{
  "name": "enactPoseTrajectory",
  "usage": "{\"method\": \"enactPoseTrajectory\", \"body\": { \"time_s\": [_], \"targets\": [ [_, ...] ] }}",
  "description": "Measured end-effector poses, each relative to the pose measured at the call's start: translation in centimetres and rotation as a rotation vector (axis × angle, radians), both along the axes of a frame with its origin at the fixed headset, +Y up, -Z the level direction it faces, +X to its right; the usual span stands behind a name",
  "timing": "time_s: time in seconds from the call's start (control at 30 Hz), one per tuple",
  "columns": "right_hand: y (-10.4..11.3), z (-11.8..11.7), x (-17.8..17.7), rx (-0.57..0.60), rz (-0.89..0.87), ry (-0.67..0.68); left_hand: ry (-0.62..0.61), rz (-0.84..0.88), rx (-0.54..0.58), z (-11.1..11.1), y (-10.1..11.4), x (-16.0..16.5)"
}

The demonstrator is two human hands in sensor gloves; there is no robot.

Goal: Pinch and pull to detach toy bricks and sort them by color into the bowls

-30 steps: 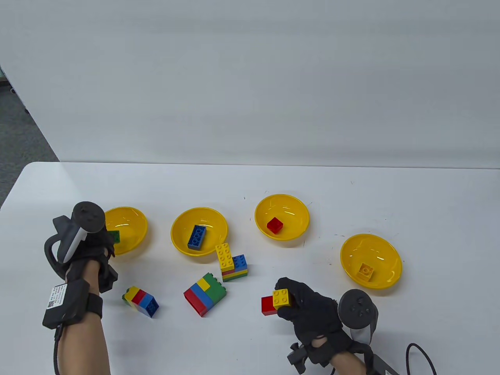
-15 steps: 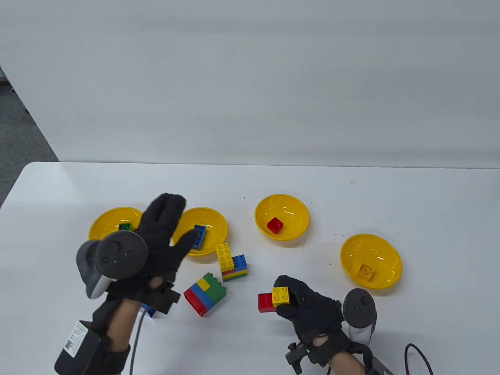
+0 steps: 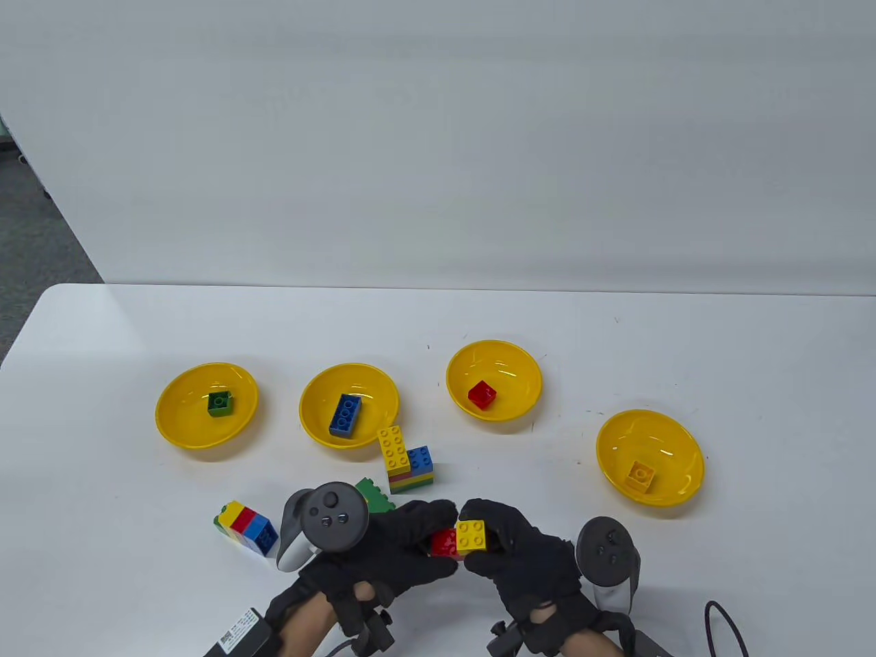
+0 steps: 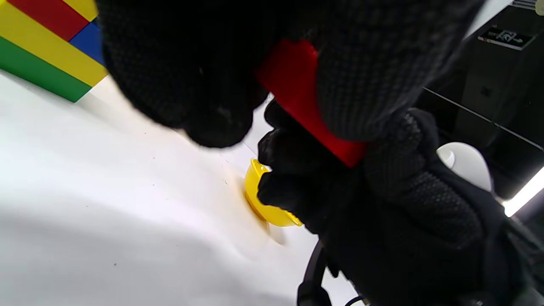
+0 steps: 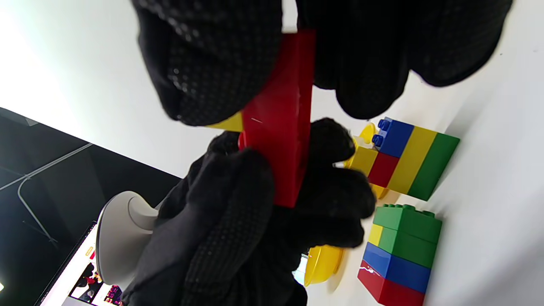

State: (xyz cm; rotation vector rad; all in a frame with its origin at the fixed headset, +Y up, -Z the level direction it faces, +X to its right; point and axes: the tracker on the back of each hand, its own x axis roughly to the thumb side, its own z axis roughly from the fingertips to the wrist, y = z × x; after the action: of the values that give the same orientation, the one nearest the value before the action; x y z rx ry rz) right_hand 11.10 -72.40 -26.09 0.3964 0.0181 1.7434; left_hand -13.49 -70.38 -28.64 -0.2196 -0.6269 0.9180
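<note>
In the table view, the left hand (image 3: 393, 547) has swung in from the left half of the frame, where it hovered spread over the bowls half a second ago, to the lower centre, and its fingertips now pinch the red brick (image 3: 445, 543). The right hand (image 3: 527, 554) has drifted slightly left and lower and pinches the yellow brick (image 3: 471, 536) that is stuck to the red one, so both hands meet on the joined pair above the white table (image 3: 753, 356). The four yellow bowls sit unmoved across mid-frame, the leftmost (image 3: 171, 417) now uncovered with a green brick (image 3: 220, 403) inside. In the left wrist view, gloved fingers (image 4: 365, 85) curl round the red brick (image 4: 297, 89) at upper centre. In the right wrist view, the right hand's fingers (image 5: 212, 63) clamp the red brick (image 5: 284, 136) at centre, a sliver of what seems to be the yellow brick (image 5: 227, 123) barely peeking out beside it.
</note>
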Motion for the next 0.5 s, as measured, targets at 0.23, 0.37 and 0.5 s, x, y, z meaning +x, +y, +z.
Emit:
{"method": "enactPoseTrajectory", "body": {
  "time_s": [0.23,0.37,0.5],
  "targets": [
    [0.3,0.9,-1.5,0.197,0.316,0.032,-0.017,-0.145,-0.001,0.3,-1.3,0.2],
    [0.6,1.1,-1.5,0.24,0.377,0.004,-0.036,-0.169,0.016,0.5,-1.4,0.7],
    [0.9,1.2,-1.5,0.241,0.373,-0.032,-0.066,-0.154,0.037,0.7,-1.0,1.0]
  ]
}}
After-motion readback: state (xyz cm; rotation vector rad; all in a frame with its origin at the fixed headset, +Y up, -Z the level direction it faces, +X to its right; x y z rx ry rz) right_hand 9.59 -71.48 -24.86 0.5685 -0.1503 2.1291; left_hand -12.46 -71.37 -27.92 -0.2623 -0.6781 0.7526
